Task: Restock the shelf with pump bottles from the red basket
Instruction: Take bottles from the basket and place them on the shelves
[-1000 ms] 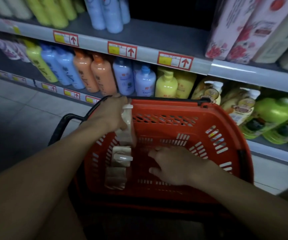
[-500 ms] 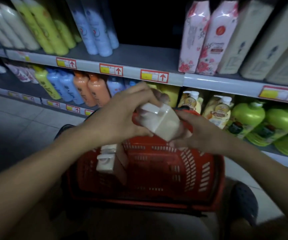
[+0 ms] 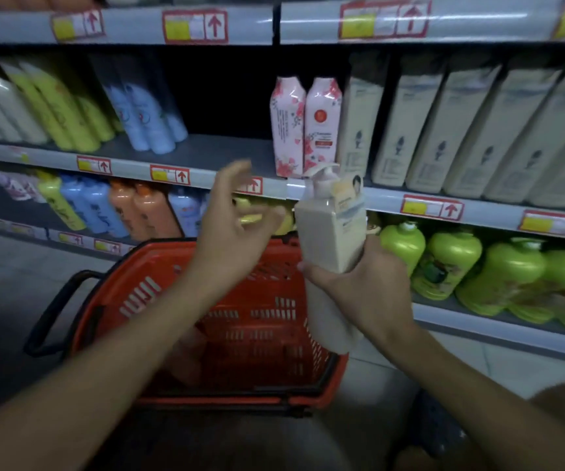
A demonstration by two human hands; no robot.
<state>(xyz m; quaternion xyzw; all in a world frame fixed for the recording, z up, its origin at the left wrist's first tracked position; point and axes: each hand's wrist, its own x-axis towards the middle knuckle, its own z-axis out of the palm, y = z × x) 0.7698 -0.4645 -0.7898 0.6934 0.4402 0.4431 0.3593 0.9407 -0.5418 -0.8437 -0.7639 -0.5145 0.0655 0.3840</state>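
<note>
A cream pump bottle [image 3: 330, 229] with a white pump head stands upright in my right hand [image 3: 364, 287], which grips its lower half in front of the middle shelf edge. My left hand [image 3: 232, 226] hovers just left of the bottle, fingers spread, holding nothing. Below both hands sits the red basket [image 3: 145, 294] with a black handle; its inside is dark and I cannot tell what lies in it. The grey middle shelf [image 3: 213, 153] has a bare gap between blue bottles and two pink cartons [image 3: 305, 127].
Tall cream cartons [image 3: 444, 130] fill the middle shelf to the right. Green jugs [image 3: 451, 266] stand on the lower shelf at right; orange, blue and yellow bottles [image 3: 131, 209] line it at left. Price tags run along each shelf edge. Grey floor tiles lie at left.
The bottle was lifted out of the basket by my left hand, passed to my right hand and turned upright. My left hand let go. The view tilted up toward the shelves.
</note>
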